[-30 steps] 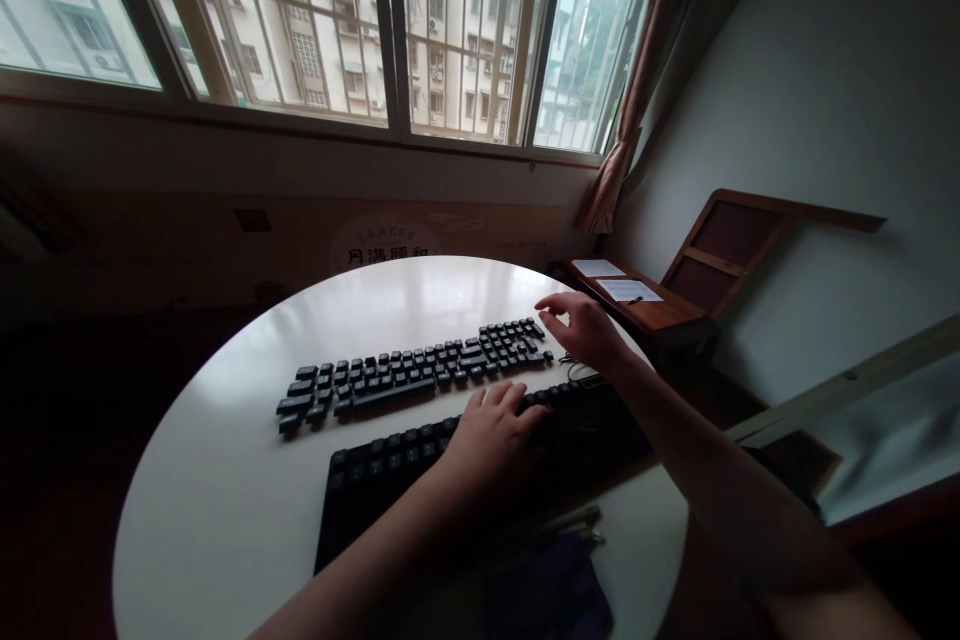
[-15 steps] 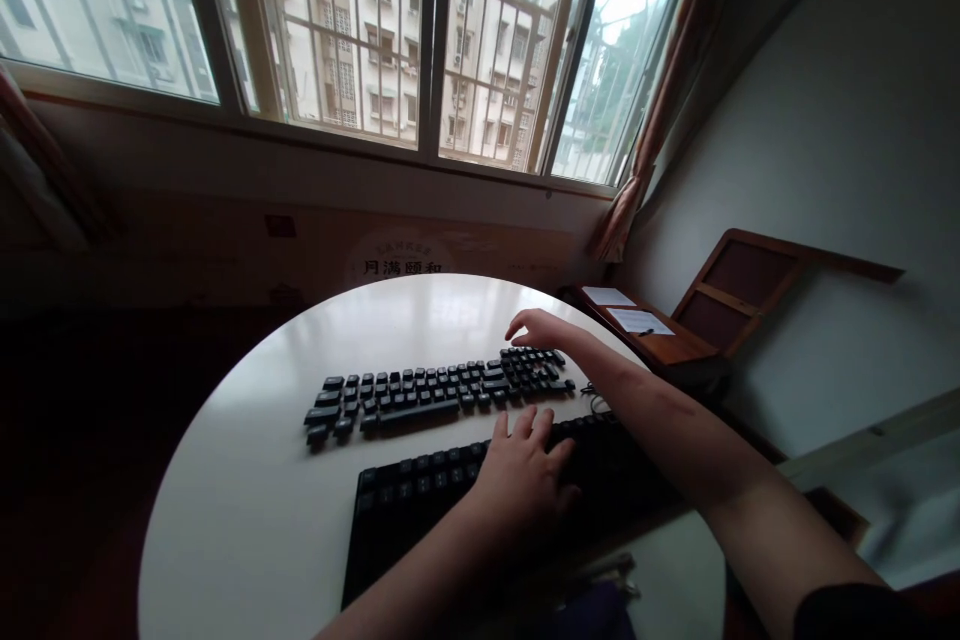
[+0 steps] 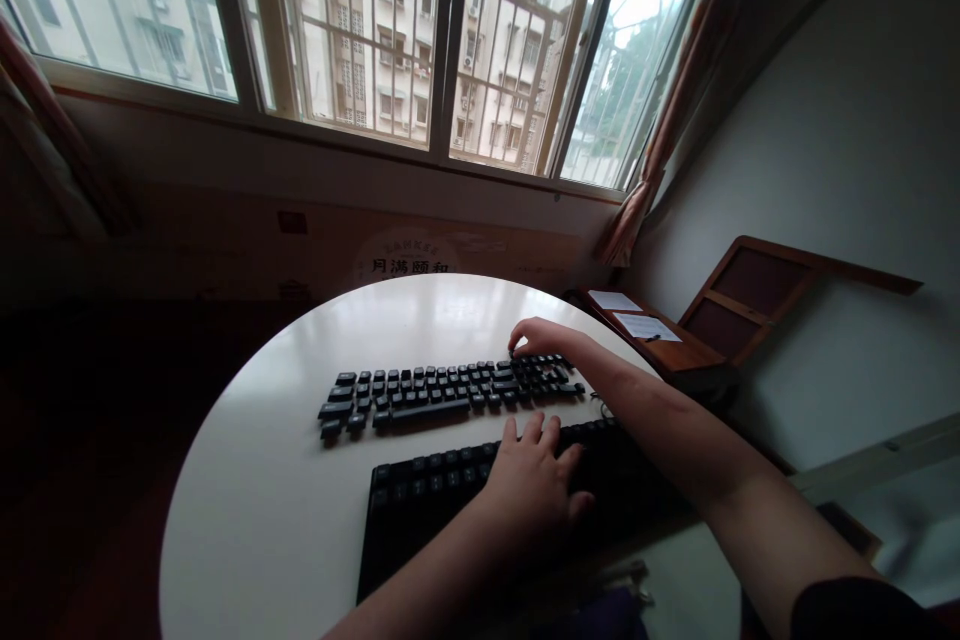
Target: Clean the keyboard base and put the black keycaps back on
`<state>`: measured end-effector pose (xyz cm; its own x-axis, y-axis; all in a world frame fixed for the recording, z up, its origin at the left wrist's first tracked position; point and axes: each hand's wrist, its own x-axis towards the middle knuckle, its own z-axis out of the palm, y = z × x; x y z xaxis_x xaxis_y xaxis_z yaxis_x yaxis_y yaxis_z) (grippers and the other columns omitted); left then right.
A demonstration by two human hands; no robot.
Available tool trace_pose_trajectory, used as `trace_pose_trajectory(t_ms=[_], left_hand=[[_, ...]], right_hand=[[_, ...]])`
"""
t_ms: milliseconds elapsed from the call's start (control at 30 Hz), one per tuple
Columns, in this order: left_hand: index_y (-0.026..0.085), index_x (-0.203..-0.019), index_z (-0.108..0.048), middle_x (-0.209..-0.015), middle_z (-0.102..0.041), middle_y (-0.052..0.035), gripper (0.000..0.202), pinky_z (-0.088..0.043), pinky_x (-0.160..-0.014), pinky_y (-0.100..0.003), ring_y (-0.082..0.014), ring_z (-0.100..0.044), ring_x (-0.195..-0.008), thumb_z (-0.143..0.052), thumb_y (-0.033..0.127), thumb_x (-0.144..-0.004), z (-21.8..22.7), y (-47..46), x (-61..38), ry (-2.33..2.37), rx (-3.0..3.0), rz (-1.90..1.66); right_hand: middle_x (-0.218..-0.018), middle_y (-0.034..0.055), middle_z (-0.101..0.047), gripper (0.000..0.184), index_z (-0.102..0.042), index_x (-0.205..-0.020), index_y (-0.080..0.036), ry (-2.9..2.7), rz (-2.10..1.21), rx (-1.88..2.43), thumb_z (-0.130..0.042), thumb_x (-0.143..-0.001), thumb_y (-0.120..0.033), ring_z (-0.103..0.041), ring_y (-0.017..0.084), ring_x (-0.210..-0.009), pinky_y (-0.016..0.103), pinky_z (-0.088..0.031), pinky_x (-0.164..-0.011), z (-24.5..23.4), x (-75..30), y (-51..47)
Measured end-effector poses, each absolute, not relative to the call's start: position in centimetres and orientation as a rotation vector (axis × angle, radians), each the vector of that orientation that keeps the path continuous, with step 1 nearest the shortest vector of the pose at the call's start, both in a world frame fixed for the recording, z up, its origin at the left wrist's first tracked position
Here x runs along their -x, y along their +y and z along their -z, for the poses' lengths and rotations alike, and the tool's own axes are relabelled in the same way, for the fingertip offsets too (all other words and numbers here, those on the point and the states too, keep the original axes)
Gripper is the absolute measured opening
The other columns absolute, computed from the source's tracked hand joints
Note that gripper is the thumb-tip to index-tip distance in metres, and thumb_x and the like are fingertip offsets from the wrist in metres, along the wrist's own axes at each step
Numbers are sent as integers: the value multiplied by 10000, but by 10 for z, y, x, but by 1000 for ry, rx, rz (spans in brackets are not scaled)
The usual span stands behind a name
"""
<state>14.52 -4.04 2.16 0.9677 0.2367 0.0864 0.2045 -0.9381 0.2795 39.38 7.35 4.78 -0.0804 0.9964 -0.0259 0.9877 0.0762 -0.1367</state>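
Observation:
My left hand (image 3: 534,475) rests with spread fingers on a black keyboard (image 3: 409,500), which lies near me on the table. Only its far rows of keys show clearly; the nearer part is dark or under my hand and forearm. Beyond it, loose black keycaps (image 3: 431,392) are laid out in rows in the shape of a keyboard. At the far right end of these rows my right hand (image 3: 541,335) reaches down, its thumb and fingers pinched on a small dark keycap (image 3: 512,353) at the edge of the layout.
The round white table (image 3: 255,480) carries everything. A thin wire tool (image 3: 606,410) lies right of the keycaps, partly behind my right forearm. A purple item (image 3: 611,615) sits at the near edge. Papers (image 3: 646,326) and a pen lie on a wooden chair (image 3: 694,350) by the wall.
My right hand has come down to the top edge of the keycap rows, and its fingers have closed. My left hand stays on the keyboard. The whole view has shifted slightly.

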Motion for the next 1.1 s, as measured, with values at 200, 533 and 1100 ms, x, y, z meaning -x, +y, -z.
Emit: trace_pose_trajectory(t_ms=[200,533,1100], left_hand=[[260,-1470,-473,-1582,-336,-177,635,-233,-1124,-650,-412,-278,-1453,-411,604,-939,-23,-40,-145,320,-2850,-157],[261,-1446,-505,-1556,-387,-173,567,-294,-1113,-607,-397,-348,-1421,-477,527,-945,-27,-40,-148,324,-2873,-170],[281,-1383,-562,-1439,-514,-162,500,-424,-1009,-517,-360,-514,-1271,-487,508,-943,-30,-38,-149,288,-2925,-265]], right_hand=[[-1007,65,-764,145,-800,-912,-194,-2209,-71,1962,-712,-806,-149,-691,229,-970,289,-485,-913,-61,-382,69],[-1047,59,-747,183,-771,-1031,-218,-2202,-303,1671,-709,-862,-251,-690,197,-968,307,-500,-922,-88,-391,-73],[-1143,48,-715,189,-775,-1025,-241,-2172,-292,1839,-703,-857,-192,-667,211,-1043,333,-495,-974,-50,-389,-144]])
